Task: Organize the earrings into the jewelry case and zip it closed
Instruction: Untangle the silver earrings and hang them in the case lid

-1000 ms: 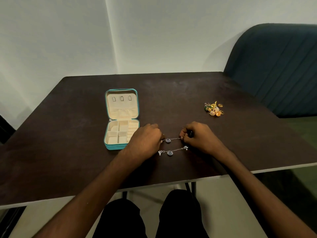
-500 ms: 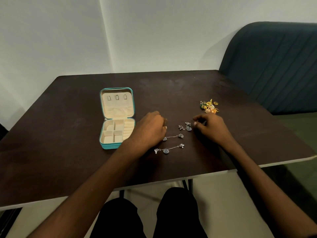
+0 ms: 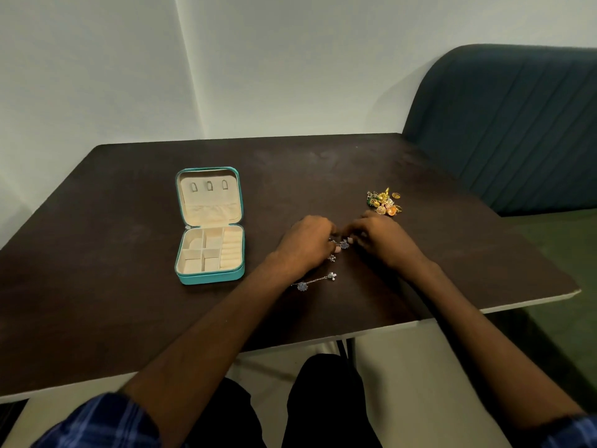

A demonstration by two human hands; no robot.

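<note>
A dark brown counter stood in a pale-walled corner, with a teal padded seat at its right. One teal jewelry case lay open on it, compartments bare. One heap of gold earrings sat well right of the case. One silver chain earring lay loose; the left hand and right hand, fingers curled narrow, pinched small silver earrings between them.
</note>
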